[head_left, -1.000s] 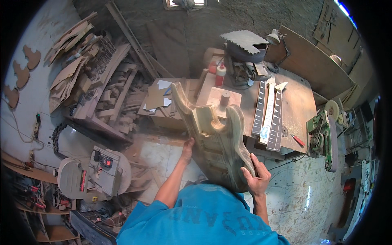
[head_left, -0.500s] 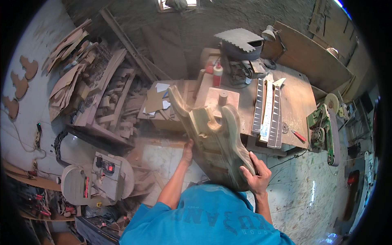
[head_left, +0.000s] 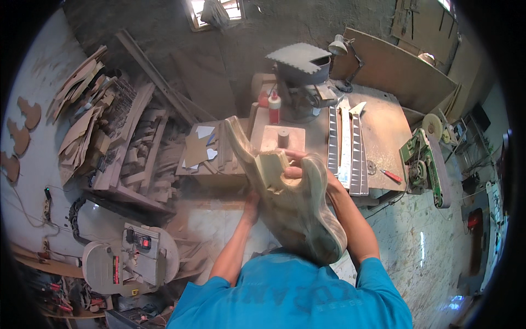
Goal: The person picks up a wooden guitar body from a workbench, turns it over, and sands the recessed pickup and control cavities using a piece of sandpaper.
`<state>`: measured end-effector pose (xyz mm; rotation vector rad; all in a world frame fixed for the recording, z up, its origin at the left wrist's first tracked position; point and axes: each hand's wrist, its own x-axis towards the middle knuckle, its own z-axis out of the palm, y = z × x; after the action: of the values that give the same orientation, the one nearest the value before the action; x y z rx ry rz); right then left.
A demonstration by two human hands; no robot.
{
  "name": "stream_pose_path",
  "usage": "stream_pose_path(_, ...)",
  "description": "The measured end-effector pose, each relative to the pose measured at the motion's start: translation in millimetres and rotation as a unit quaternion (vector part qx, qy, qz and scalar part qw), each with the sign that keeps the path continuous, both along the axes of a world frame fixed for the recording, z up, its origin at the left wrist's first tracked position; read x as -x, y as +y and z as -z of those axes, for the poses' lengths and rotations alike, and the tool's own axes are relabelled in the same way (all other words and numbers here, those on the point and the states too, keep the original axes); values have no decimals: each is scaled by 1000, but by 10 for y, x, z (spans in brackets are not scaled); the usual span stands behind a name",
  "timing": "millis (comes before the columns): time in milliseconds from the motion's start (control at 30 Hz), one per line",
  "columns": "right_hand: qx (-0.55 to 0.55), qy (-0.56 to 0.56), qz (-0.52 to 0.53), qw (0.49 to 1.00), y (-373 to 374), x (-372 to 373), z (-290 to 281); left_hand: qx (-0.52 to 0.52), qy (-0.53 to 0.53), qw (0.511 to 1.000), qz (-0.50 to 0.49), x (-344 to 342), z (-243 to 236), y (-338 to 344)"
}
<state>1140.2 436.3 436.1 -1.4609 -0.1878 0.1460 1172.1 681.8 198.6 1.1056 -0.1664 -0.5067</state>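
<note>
We're holding wooden guitar body (head_left: 298, 216) slanting in front of blue shirt (head_left: 296, 296), near bench (head_left: 383, 129). Left hand (head_left: 251, 208) is gripping its side, partly hiding behind; right hand (head_left: 294, 172) is curling round beside horn (head_left: 314, 171). Probably we're using both hands so big wood isn't tipping.

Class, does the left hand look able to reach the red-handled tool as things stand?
Probably not: the guitar body and right forearm lie between the left hand and the red-handled tool.
</note>
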Motion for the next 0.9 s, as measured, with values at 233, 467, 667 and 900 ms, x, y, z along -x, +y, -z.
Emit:
stream_pose_path(233,55,20,-20,998,-50,-254,-124,-3,-10,1000,-12,-8,71,31)
stream_pose_path(467,56,15,21,998,-59,-423,-83,-13,-11,999,-42,-1,66,-8)
stream_pose_path(667,44,49,95,993,-193,-372,145,-23,7,1000,-11,15,-38,-15)
stream_pose_path(900,-123,141,9,982,-878,913,1101,-48,21,997,-57,37,-66,59)
